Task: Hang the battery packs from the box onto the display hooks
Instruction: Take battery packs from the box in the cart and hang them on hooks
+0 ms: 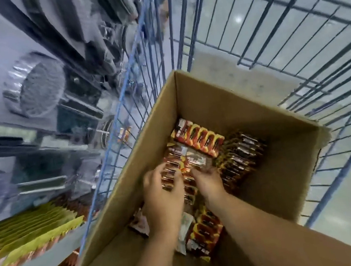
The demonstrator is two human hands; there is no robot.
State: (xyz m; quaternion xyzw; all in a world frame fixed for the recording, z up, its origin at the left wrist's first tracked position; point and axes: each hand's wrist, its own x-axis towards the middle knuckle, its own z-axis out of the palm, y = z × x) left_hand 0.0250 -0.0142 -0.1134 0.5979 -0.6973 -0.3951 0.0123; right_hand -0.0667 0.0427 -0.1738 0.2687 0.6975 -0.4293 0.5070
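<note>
A: Both hands were sunk in the box [222,103]; left hand [162,193] curled round a stack of battery packs [174,166], right hand [208,180] steadying it.

B: Best lifted square, hang-holes aligned. Further off, hung packs [30,227] were seen.

Bright, cool light — motion-blurred, edges warped
</note>
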